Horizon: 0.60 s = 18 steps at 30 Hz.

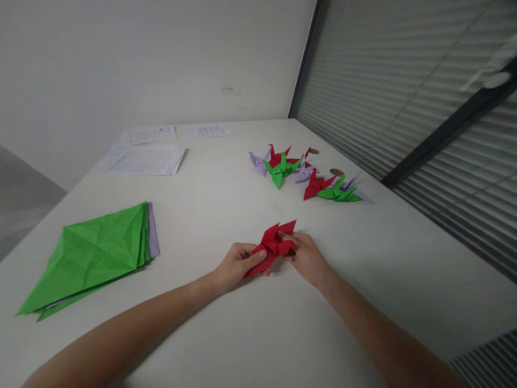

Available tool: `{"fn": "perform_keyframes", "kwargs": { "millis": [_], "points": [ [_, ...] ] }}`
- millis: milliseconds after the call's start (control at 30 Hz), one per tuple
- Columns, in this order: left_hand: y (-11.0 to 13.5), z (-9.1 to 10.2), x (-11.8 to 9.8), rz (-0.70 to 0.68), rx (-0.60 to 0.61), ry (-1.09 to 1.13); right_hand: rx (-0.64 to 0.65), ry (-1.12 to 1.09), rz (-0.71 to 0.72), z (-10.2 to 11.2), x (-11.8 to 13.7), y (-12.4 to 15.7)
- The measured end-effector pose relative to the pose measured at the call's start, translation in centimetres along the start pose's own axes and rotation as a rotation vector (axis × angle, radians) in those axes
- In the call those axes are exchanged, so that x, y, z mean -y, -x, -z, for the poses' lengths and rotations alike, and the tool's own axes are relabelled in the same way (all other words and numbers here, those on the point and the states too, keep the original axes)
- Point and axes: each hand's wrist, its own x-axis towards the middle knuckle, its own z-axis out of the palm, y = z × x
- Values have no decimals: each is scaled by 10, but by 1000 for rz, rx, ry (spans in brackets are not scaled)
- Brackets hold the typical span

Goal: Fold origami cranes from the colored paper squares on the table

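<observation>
A red origami crane (273,242), partly folded with its flaps spread, is held between both hands just above the white table. My left hand (241,264) is closed on its lower left part, thumb on top and fingers underneath. At the crane's right side, my right hand (307,256) pinches a flap, its thumb and fingers partly hidden by the paper. Farther back lie several finished paper cranes, among them a green crane (281,170), a red crane (317,185) and a lilac crane (259,160).
On the left rests a stack of creased green and lilac paper sheets (100,245). Printed papers (145,160) lie toward the back left. Two brown oval holes (336,172) are near the right edge, beside a window with blinds (424,81). A wall closes off the back.
</observation>
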Motion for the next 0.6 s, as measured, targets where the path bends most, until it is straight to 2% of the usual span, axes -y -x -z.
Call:
{"fn": "perform_keyframes", "kwargs": {
  "millis": [200, 600],
  "points": [
    [0, 2, -1, 15, -50, -66, 7, 3, 28, 3, 3, -1],
    [1, 6, -5, -38, -37, -149, -17, 95, 113, 10, 5, -3]
  ]
}}
